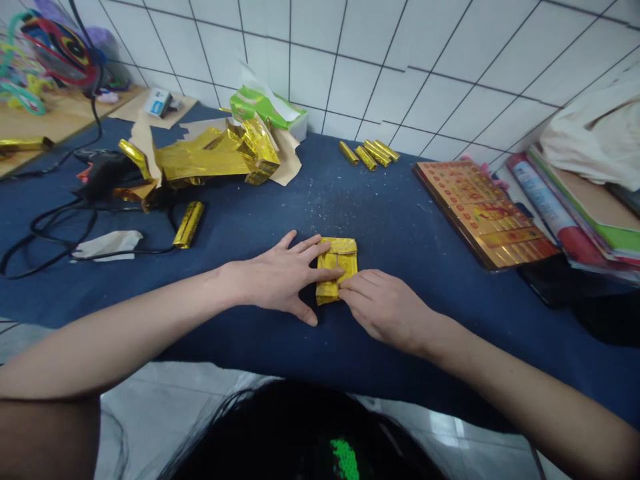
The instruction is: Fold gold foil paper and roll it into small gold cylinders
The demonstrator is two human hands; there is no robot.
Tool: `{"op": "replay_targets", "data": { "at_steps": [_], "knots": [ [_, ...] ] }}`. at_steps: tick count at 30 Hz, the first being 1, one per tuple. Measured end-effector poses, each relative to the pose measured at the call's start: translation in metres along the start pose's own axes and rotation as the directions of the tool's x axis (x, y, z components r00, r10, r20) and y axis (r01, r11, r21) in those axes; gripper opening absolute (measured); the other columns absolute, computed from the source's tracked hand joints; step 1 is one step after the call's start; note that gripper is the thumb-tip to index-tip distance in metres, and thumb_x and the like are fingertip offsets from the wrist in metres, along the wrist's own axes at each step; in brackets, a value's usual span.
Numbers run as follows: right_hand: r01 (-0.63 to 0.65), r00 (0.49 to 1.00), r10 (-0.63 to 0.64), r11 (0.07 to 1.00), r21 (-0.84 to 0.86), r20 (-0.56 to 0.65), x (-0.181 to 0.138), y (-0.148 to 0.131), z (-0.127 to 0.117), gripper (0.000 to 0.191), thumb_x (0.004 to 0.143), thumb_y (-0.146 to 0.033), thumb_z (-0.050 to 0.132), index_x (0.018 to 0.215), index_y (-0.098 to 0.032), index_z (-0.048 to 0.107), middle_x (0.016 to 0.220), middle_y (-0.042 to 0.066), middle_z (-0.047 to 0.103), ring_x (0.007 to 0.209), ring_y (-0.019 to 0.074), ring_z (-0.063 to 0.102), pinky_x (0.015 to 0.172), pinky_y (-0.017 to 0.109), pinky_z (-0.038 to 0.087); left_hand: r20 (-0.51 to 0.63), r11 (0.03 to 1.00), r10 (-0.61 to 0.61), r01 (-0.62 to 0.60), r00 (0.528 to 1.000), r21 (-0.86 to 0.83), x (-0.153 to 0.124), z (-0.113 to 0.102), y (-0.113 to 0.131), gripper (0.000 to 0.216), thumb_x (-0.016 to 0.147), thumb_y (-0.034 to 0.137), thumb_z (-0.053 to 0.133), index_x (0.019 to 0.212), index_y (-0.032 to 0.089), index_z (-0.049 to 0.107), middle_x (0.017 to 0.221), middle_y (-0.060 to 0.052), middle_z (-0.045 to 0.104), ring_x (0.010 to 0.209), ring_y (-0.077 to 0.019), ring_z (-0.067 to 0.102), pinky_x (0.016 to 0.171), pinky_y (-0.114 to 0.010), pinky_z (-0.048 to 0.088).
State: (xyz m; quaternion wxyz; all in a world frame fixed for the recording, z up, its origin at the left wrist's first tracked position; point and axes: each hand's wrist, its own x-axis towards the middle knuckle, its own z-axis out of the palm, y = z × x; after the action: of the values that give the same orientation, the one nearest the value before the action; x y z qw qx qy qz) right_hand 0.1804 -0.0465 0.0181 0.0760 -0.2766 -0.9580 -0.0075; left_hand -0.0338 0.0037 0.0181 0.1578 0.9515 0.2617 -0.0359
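Note:
A small folded piece of gold foil paper (346,245) lies flat on the blue-covered table in front of me. My left hand (280,275) is spread, palm down, with its fingertips resting on the paper's left part and middle. Its thumb points away, below the paper's left edge. From the right, my right hand (385,307) has its fingers curled together at the paper's lower right edge. The right fingertips are partly hidden, so how much of the paper they pinch is unclear.
Several rolled gold tubes (369,155) lie near the tiled wall. Crumpled gold foil (205,157), a tissue pack (265,107), a gold tube (189,225) and a black cable (45,250) are at left. A flat orange-gold box (485,213) and stacked books (590,207) sit at right.

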Motion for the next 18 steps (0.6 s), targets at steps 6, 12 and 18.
{"op": "replay_targets", "data": {
  "at_steps": [6,12,18],
  "knots": [
    [-0.281,0.956,0.293,0.899,0.336,0.015,0.011,0.012,-0.006,0.019,0.085,-0.016,0.042,0.080,-0.016,0.061,0.081,0.005,0.065,0.078,0.0159,0.058,0.072,0.030,0.046,0.002,1.000,-0.020,0.020,1.000,0.001,0.000,-0.003,0.004,0.064,0.077,0.057,0.050,0.133,0.031,0.034,0.145,-0.013,0.022,0.135,-0.0336,0.009,0.102,-0.059,0.011],
    [-0.458,0.884,0.443,0.752,0.475,0.151,0.016,0.021,-0.008,0.015,0.083,-0.018,0.046,0.082,-0.018,0.061,0.081,0.001,0.067,0.072,0.0139,0.060,0.066,0.026,0.044,0.000,0.999,-0.049,0.049,0.999,0.015,0.002,0.000,0.004,0.055,0.083,0.051,0.044,0.131,0.026,0.040,0.143,-0.014,0.025,0.135,-0.0325,0.011,0.104,-0.055,0.012],
    [-0.505,0.861,0.467,0.734,0.454,0.202,0.022,0.024,-0.006,0.016,0.083,-0.020,0.046,0.079,-0.019,0.062,0.075,0.000,0.065,0.067,0.0133,0.059,0.062,0.026,0.042,-0.022,0.997,-0.073,0.073,0.997,-0.019,0.004,0.001,0.006,0.041,0.087,0.047,0.038,0.119,0.025,0.052,0.142,-0.010,0.029,0.135,-0.0295,0.013,0.105,-0.053,0.013]
  ]
}}
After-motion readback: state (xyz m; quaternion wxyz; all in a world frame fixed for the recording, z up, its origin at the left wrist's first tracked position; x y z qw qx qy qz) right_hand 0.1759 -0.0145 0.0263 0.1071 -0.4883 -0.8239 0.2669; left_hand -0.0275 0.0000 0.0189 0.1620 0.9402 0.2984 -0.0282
